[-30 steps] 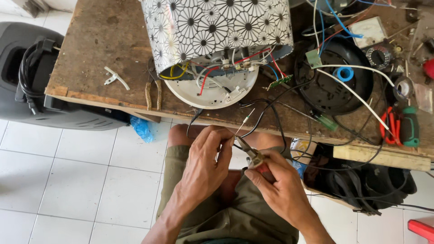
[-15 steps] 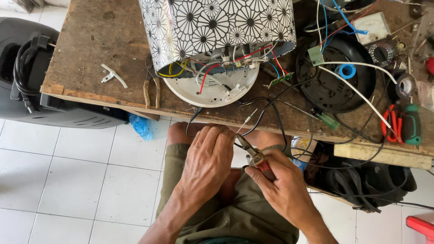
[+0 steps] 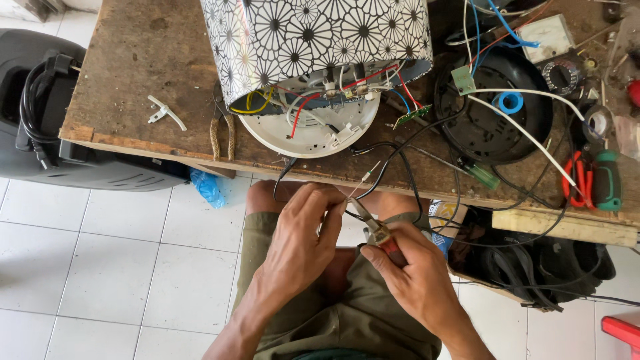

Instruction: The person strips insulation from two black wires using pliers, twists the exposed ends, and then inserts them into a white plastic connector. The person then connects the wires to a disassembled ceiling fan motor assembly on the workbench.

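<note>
Head view, looking down past the knees. Left hand (image 3: 300, 233) curled, fingertips pinching a thin black wire (image 3: 373, 183) just below the edge of the wooden bench (image 3: 133, 87). Right hand (image 3: 417, 280) wrapped tight round small pliers (image 3: 379, 233) with reddish grips, nose pointing up and left toward the left fingertips. Pliers tip right beside the pinch, almost touching; too small to tell if the tip bites the wire yet.

Black wire looping up from the hands, over the bench edge, toward the open underside of a tipped cooker body (image 3: 313, 47) with a black-and-white flower pattern. Red, yellow, white and blue wires showing inside it, above a round white base plate (image 3: 313, 130). Wire end between both hands, close to the lap, well below the cooker.

Best to keep the left pinch steady and near the tip, so the wire stays still. Best to squeeze softly, probably, since a hard bite could cut the thin strands. Good to keep the loop slack, so nothing tugs the cooker off the bench.

Also on the bench: a black round pan (image 3: 493, 113), a second pair of pliers (image 3: 223, 133), red-handled cutters (image 3: 577, 180), a green-handled tool (image 3: 607, 180).
</note>
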